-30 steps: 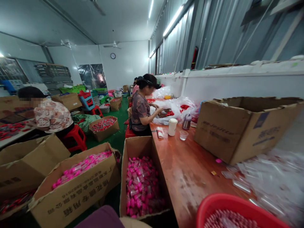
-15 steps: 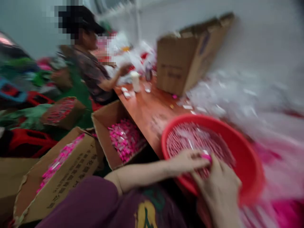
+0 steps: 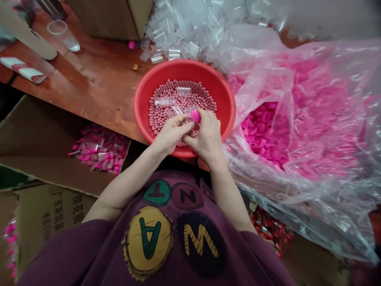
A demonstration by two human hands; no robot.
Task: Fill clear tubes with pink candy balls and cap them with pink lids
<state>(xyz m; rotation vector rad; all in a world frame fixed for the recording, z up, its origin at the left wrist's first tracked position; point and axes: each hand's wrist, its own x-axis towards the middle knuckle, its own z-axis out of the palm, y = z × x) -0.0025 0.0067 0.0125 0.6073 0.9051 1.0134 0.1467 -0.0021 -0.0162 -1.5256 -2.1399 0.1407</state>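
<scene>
A red basin (image 3: 143, 99) full of small pink beads (image 3: 162, 111) sits at the near edge of the wooden table. Both my hands meet over its near side. My right hand (image 3: 206, 137) pinches a pink cap (image 3: 195, 116) at its fingertips. My left hand (image 3: 171, 133) is closed, its fingers pressed up against the cap and whatever sits under it; the thing it holds is hidden. A few clear small tubes (image 3: 183, 91) lie on the beads.
A clear plastic bag of pink caps (image 3: 297, 119) spreads to the right. Loose clear tubes (image 3: 184, 31) heap behind the basin beside a cardboard box (image 3: 113, 16). A plastic cup (image 3: 64, 35) stands far left. A box of pink packed pieces (image 3: 98, 149) sits below the table edge.
The view swung from the room and the co-workers down onto the basin. My hands, unseen a second ago, came together over the beads with a pink cap between them.
</scene>
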